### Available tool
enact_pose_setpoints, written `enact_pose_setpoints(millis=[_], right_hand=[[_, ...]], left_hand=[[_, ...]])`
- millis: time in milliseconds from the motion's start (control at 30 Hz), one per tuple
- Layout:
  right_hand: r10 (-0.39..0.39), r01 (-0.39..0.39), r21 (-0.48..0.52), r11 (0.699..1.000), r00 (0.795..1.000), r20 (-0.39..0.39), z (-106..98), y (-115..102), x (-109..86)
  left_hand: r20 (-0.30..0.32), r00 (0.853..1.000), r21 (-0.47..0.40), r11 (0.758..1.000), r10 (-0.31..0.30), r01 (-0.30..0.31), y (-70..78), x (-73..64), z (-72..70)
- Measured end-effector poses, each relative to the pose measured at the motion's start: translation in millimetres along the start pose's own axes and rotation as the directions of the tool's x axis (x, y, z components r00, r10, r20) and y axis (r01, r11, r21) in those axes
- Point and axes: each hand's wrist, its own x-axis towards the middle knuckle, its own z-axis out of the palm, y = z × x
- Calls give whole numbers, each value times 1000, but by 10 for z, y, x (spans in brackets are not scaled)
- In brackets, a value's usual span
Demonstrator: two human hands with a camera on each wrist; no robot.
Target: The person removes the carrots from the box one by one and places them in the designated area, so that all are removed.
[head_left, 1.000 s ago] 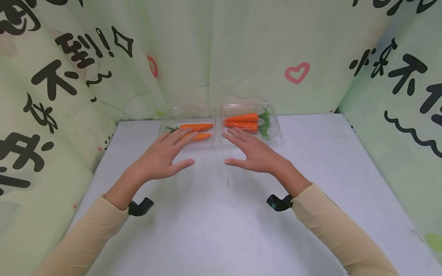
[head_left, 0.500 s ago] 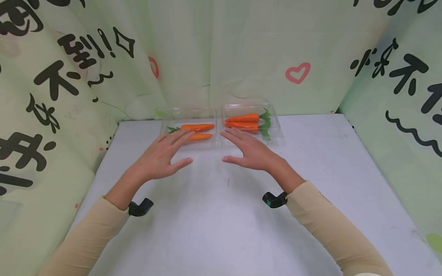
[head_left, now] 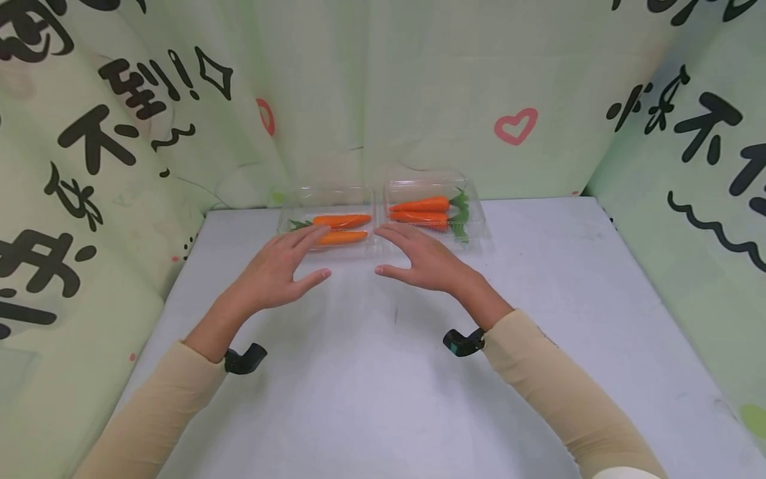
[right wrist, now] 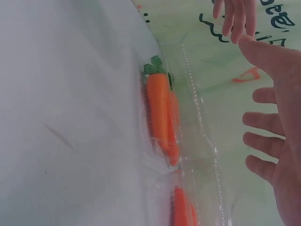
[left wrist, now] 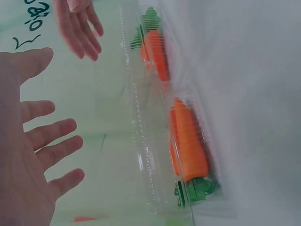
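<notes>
Two clear plastic boxes stand side by side at the back of the white table. Two orange carrots (head_left: 342, 220) with green tops lie in the left box (head_left: 335, 193), their leaves toward the left. In the right box (head_left: 475, 229) are two more carrots (head_left: 419, 205), leaves toward the right. My left hand (head_left: 275, 273) is above the table in front of the left box, fingers spread and holding nothing. Likewise my right hand (head_left: 427, 259) hovers before the right box, fingers extended and holding nothing. Both wrist views show the fingers apart from the carrots.
A pale green curtain (head_left: 431, 80) with black writing and red hearts hangs behind and on both sides of the white table (head_left: 371, 399). Black wrist cameras sit under each wrist, the left camera (head_left: 245, 359) and the right camera (head_left: 463, 342).
My right hand has drifted left and slightly away from me, closer to the left hand. The left hand has shifted only a little. The boxes and carrots have stayed put.
</notes>
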Motion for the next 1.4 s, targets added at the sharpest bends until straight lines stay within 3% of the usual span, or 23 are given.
enact_pose_setpoints(millis=[100,367,567,1000,1400], right_hand=[[0,0,10,1000,1000,-6,12,-3,18],[-6,6,30,1000,1000,-12,53,-8,82],[0,0,52,999,1000,-5,68,-39,133],[34,-35,81,996,999,15,163,-43,210],[35,-36,109,993,999,14,269,-30,259]], left_hand=[[-10,1000,-17,1000,-4,4,-12,5,8],[8,992,-67,989,-129,129,-2,-6,18],[14,987,-101,982,-161,162,-7,14,56],[20,984,-150,972,-178,179,-60,58,151],[79,977,-174,962,-198,209,-102,89,274]])
